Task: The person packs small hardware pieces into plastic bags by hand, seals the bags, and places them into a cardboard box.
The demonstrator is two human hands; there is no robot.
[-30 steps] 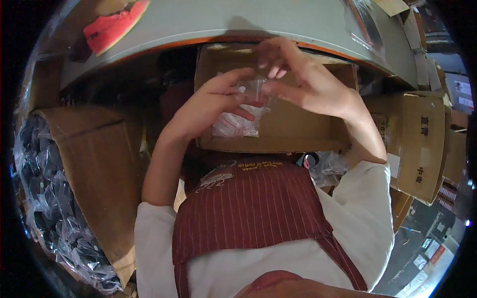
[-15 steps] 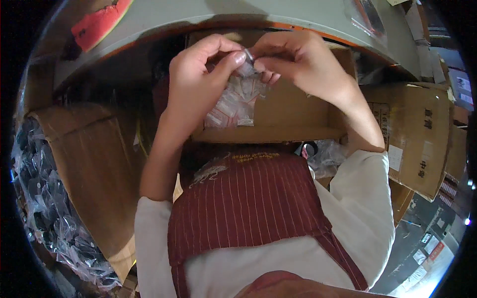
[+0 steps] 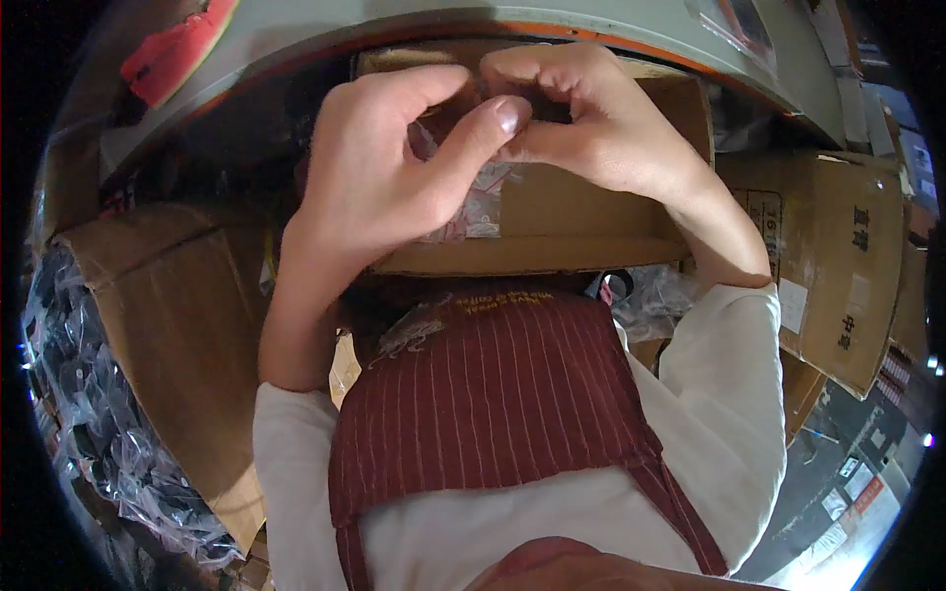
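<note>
My left hand point(image 3: 379, 163) and my right hand point(image 3: 589, 123) meet above an open cardboard box point(image 3: 581, 212). Both are curled, the left thumb reaching across to the right fingertips. Whatever they pinch is hidden behind the fingers. Below them, at the left side of the box, lie small clear plastic bags point(image 3: 483, 212) with reddish lines, partly covered by my left hand.
Beyond the box runs a grey tabletop point(image 3: 325, 22) with an orange edge, a watermelon slice point(image 3: 177, 54) at its left. A carton point(image 3: 138, 364) and bagged dark parts point(image 3: 118, 433) stand on the left. Another carton point(image 3: 823, 266) is on the right.
My left hand has shifted slightly left and turned, its thumb now crossing toward the right hand. The small clear bag with a silvery piece, seen between the fingertips before, is now hidden.
</note>
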